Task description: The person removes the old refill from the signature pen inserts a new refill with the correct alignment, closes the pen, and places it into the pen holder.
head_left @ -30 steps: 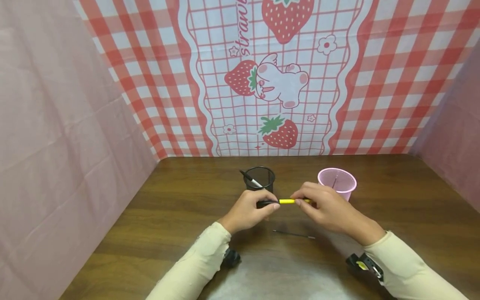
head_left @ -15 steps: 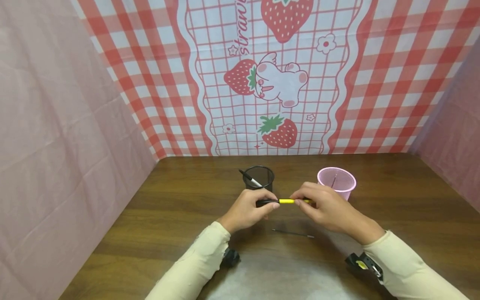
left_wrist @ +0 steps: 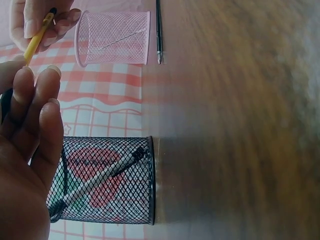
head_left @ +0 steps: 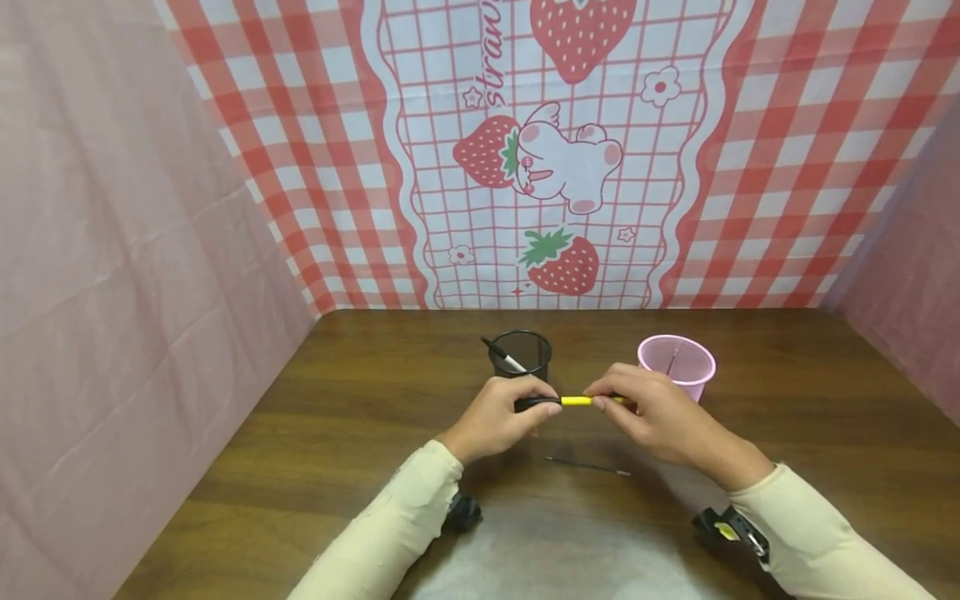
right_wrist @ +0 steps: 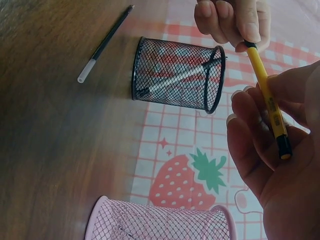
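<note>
A yellow pen (head_left: 576, 401) with black ends lies level between both hands, above the table. My left hand (head_left: 498, 421) grips its black left part between thumb and fingers. With thumb and fingertips, my right hand (head_left: 660, 417) pinches the yellow barrel. In the right wrist view the pen's black end (right_wrist: 284, 146) points toward the right palm, and the opposite end is hidden in the left fingers. Below the hands, a thin dark pen refill (head_left: 588, 466) with a pale end lies on the table.
Behind the left hand stands a black mesh cup (left_wrist: 152, 180) holding a white pen (head_left: 514, 363) with a black end. A pink mesh cup (head_left: 702, 387), behind the right hand, contains a thin rod (head_left: 672, 361). Checked strawberry cloth (head_left: 360, 208) hangs at the table's back edge.
The head view has shifted slightly. Both hands keep the same hold on the pen, and the refill and cups stay in place.
</note>
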`<state>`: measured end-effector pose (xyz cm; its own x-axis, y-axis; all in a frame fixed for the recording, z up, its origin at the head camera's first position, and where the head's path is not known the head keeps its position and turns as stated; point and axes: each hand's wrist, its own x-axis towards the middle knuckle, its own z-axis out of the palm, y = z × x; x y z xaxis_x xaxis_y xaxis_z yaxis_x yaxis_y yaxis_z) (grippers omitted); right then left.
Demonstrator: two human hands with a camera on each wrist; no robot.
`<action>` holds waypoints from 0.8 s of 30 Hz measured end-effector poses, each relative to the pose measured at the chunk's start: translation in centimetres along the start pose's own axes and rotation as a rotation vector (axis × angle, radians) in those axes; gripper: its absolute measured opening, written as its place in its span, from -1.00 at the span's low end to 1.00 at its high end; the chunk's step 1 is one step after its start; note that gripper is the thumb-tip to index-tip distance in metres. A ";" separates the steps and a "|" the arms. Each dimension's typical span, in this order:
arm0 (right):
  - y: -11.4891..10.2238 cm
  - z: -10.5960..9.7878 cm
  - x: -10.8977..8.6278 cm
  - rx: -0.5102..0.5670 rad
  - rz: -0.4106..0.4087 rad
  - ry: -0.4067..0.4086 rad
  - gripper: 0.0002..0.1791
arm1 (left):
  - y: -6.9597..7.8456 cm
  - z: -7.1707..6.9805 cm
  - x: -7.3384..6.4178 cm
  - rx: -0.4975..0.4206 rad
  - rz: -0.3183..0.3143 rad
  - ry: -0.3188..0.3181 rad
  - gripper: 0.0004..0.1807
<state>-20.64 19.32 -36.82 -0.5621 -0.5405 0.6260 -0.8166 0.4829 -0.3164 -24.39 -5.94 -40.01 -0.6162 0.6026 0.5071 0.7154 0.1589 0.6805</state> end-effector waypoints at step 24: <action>-0.1 0.3 -0.1 -0.008 -0.022 0.039 -0.72 | 0.4 0.0 0.0 0.009 -0.013 -0.014 -0.85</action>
<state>-20.61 19.10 -37.07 -0.5384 -0.5239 0.6600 -0.8275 0.4767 -0.2966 -24.09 -5.91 -39.74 -0.6212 0.6110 0.4908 0.7100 0.1736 0.6825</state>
